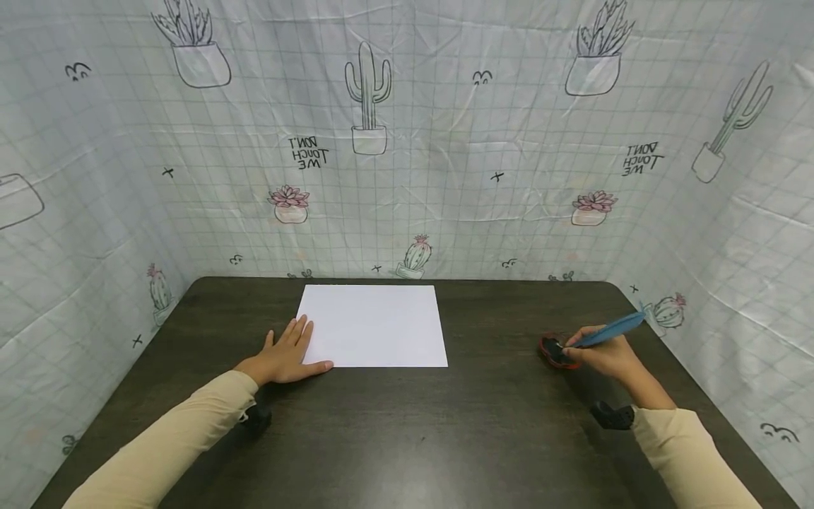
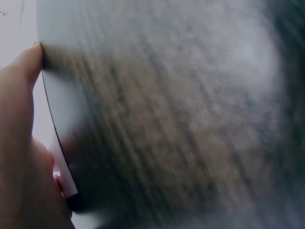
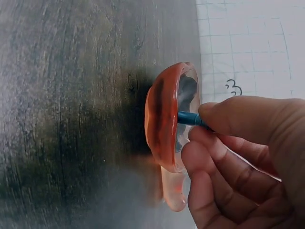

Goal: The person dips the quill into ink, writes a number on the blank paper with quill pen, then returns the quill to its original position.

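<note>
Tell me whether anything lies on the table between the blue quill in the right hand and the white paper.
Nothing visible: only bare dark table separates the blue quill, dipped in the red pot, from the white paper.

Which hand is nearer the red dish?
Right. The right hand holds a blue quill dipped in the red dish; the left hand rests across the table on the paper.

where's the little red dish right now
In the head view the red dish sits on the dark table at the right, beside the right hand, whose blue quill dips into it.
</note>
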Tool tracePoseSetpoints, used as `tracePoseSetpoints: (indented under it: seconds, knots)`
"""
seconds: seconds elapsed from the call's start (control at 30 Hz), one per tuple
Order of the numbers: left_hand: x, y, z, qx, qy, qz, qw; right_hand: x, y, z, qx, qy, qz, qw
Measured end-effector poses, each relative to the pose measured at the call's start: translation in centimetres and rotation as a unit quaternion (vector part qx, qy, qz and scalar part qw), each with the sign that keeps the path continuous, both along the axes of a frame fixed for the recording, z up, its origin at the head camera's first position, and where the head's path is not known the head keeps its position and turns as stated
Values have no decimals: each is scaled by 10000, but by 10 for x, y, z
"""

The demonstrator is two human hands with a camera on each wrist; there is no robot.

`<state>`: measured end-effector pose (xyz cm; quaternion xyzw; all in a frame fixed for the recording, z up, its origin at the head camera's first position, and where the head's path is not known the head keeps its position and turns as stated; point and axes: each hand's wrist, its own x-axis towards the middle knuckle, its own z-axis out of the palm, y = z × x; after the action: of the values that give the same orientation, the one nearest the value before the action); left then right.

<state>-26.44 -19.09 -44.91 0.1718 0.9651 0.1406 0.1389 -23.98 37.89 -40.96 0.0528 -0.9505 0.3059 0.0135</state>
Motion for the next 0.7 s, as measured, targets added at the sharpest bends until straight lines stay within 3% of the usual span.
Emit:
tracePoseSetpoints:
  seconds: [0.13,0.23,0.53,0.7]
  knots:
    - [0,0,1,45,10,-14,10000,0,1,0,-201,94,291,9993]
    - [-1,0,1,47,-1,-14,10000,1,2,1,-303,59,297,9991]
    - [-3,-1,-3,20,13,-33,10000,3,5,7,-503,-663,5,9965]
    - [-3,-4,-8,18,-10,-41,10000,3,4,6,-954,-313,121,9949]
